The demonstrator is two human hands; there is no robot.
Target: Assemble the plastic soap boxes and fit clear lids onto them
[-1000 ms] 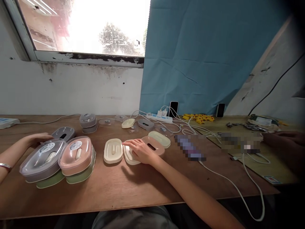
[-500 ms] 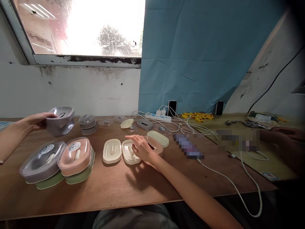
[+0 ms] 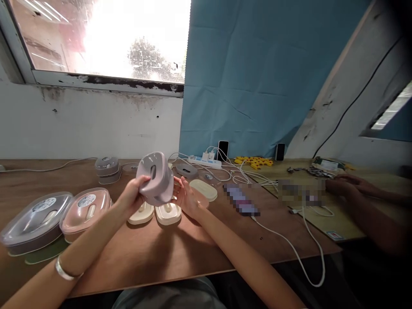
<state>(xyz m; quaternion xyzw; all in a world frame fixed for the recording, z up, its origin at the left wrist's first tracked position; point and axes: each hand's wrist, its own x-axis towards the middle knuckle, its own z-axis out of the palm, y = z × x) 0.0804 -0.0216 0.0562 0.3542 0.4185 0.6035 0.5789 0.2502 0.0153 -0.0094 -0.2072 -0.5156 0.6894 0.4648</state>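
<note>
A mauve-grey plastic container point(image 3: 162, 182) with an oval slot in its face is tilted up above the table. My left hand point(image 3: 135, 195) grips its left edge, thumb by the slot. At its right side is my right hand point(image 3: 189, 199), palm turned up and fingers apart; whether the fingertips touch the container I cannot tell. Beneath the hands lie two cream lids, a left lid point(image 3: 140, 217) partly covered and a right lid point(image 3: 169, 216). A pink piece point(image 3: 201, 199) is partly hidden behind my right hand.
At left stand a grey container point(image 3: 38, 219) and a pink container point(image 3: 85, 210), both with clear covers. Behind are a small grey container stack point(image 3: 107, 169), a grey slotted lid point(image 3: 186, 170), a pale lid point(image 3: 204, 190) and a power strip point(image 3: 204, 162). Another person's hands point(image 3: 347, 186) are at right.
My left hand has brought the mauve-grey container from the far left to the middle. My right hand has lifted off the cream lid and turned palm up beside the container.
</note>
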